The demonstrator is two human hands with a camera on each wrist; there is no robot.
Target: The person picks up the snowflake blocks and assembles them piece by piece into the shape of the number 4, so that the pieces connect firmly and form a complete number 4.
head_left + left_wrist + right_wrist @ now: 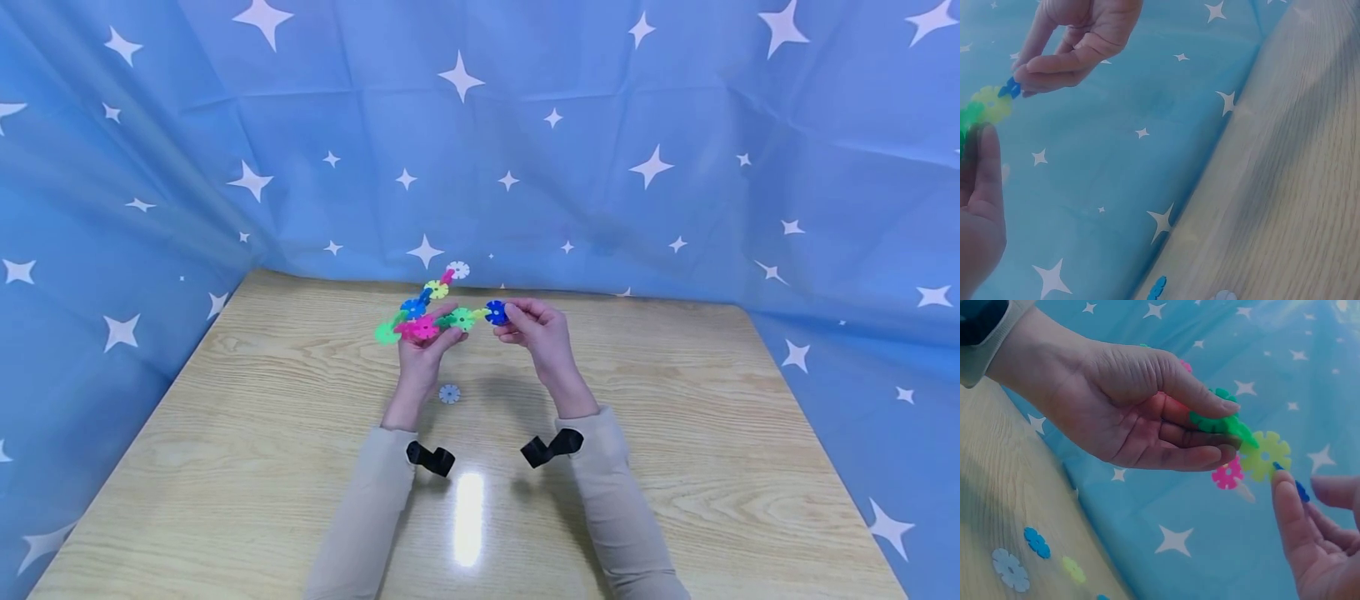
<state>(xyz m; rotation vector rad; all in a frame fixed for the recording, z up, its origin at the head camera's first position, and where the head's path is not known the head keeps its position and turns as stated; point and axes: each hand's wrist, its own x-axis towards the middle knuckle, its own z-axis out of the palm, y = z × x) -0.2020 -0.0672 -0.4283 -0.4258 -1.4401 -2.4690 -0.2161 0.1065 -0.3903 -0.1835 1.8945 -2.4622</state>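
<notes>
A chain of slotted plastic snowflake discs is held up above the table. My left hand [422, 362] pinches it by a green disc [1213, 415] between thumb and fingers. From there the chain bends away through a pink disc [425, 327] and others to a white disc [459, 270]. On the other side a yellow disc [1266, 453] joins the green part to a dark blue disc [496, 312]. My right hand [546, 337] pinches that dark blue disc, which meets the yellow one's edge. How deep the slots engage cannot be seen.
Loose on the wooden table [247, 450] lie a pale grey disc [449, 393], a blue disc [1037, 542] and a yellow-green disc [1074, 569]. A blue curtain with white stars [480, 150] borders the table's back and sides. Black mounts [431, 458] sit on both wrists.
</notes>
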